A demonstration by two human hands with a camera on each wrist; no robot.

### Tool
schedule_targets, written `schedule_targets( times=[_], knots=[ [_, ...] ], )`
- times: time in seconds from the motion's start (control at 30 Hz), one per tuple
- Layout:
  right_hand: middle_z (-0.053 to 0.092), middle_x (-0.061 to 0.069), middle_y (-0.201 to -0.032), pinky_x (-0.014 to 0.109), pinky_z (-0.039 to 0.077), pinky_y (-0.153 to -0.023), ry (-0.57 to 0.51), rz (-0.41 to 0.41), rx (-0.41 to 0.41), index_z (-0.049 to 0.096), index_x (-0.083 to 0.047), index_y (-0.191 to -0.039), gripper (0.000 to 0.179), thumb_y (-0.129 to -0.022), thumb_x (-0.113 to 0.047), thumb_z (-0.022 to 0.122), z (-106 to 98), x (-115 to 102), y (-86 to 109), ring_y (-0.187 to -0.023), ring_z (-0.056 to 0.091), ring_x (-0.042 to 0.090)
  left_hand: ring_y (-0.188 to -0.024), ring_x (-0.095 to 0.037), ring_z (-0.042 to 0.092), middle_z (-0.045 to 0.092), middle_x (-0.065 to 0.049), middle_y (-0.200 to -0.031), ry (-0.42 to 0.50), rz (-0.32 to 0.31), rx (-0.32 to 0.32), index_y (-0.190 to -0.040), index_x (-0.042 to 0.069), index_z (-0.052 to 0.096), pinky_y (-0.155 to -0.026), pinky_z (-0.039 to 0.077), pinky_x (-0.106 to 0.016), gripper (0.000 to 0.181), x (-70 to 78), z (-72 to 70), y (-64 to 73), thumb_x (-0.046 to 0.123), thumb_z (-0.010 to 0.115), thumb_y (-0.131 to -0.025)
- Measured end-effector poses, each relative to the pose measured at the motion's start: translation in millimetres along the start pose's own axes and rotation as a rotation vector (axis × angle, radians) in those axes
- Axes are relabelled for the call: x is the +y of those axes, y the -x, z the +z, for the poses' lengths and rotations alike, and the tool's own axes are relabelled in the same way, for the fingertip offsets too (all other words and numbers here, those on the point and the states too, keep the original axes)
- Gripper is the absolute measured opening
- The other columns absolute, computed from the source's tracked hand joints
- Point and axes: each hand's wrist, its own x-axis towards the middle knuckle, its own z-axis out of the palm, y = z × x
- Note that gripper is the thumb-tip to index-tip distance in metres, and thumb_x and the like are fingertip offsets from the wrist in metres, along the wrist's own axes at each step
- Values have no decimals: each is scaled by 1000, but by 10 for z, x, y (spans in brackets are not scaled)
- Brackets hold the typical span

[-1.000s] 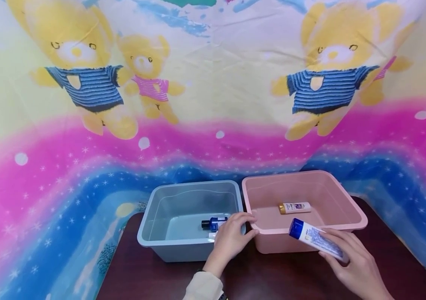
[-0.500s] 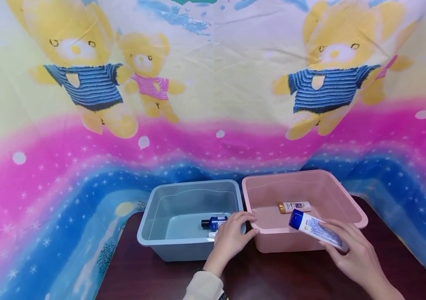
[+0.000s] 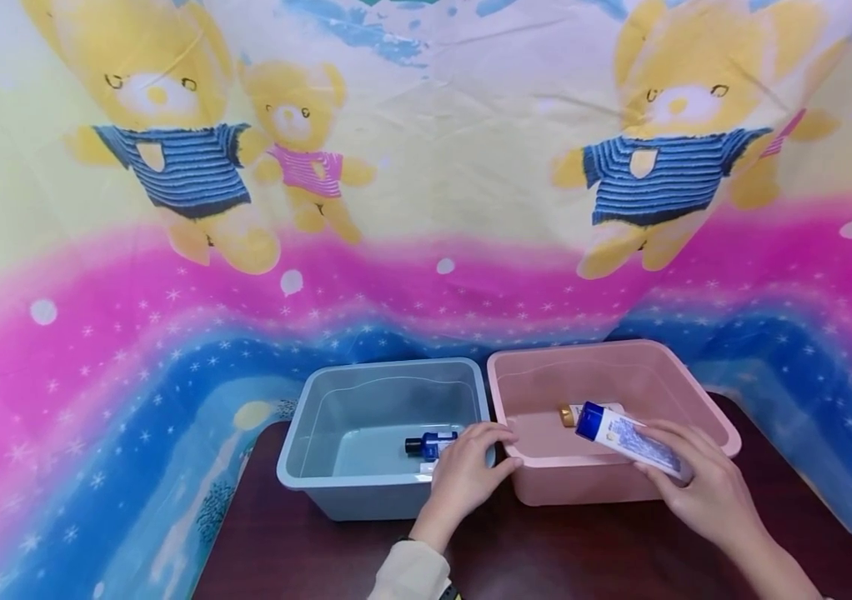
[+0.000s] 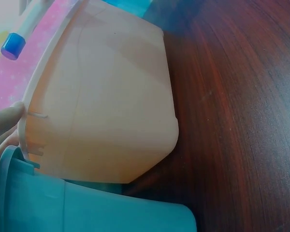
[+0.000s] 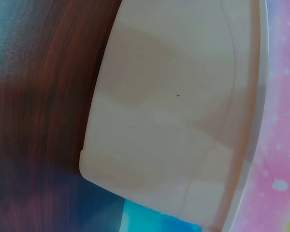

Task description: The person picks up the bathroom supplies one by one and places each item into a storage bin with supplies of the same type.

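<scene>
My right hand (image 3: pixel 699 479) grips a white bottle with a blue cap (image 3: pixel 632 437), tilted with its cap to the upper left, above the front rim of the pink basin (image 3: pixel 613 483). The same bottle (image 4: pixel 20 36) shows at the top left of the left wrist view, and partly at the right wrist view's edge. A white tube with a gold cap (image 3: pixel 568 415) lies in the pink basin, partly behind the held bottle. My left hand (image 3: pixel 463 471) holds the pink basin's near left corner, thumb and fingertips on its rim, and covers part of the blue-grey basin's rim.
In the blue-grey basin (image 3: pixel 366 504) lie a blue bottle with a black cap (image 3: pixel 433 446) and a white item (image 3: pixel 427 469), partly hidden by my left hand. Both basins stand side by side on a dark wooden table (image 3: pixel 561 546). A bear-printed cloth (image 3: pixel 426 192) hangs behind.
My right hand has raised the white bottle slightly, and its cap now overlaps the gold-capped tube in the head view. The left hand keeps its place on the rim.
</scene>
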Motion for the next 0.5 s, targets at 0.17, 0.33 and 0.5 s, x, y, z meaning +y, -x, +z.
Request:
schedule_targets(
  times=[0.17, 0.33, 0.5],
  knots=[
    [65, 14, -117, 1, 33, -89, -4, -2, -7, 71, -8, -121, 68, -57, 6, 89, 39, 10, -60, -113, 46, -5, -123, -7, 53, 59, 22, -128, -2, -3, 4, -118, 38, 71, -99, 45, -44, 31, -4, -12, 4, 48, 71, -89],
    [64, 12, -118, 1, 31, -91, -18, -6, -14, 70, -7, -122, 69, -58, 6, 89, 90, 29, -123, -113, 46, -3, -123, -7, 53, 59, 22, -128, -9, -6, 6, -118, 38, 71, -99, 46, -43, 31, -4, -14, 1, 48, 71, -89],
    [65, 13, -118, 3, 30, -92, -31, -14, -20, 71, -7, -120, 66, -58, 4, 89, 136, 60, -165, -111, 48, 0, -123, -6, 53, 59, 22, -128, -15, -5, 6, -118, 38, 71, -97, 46, -43, 31, 2, -8, 0, 48, 72, -88]
  ],
)
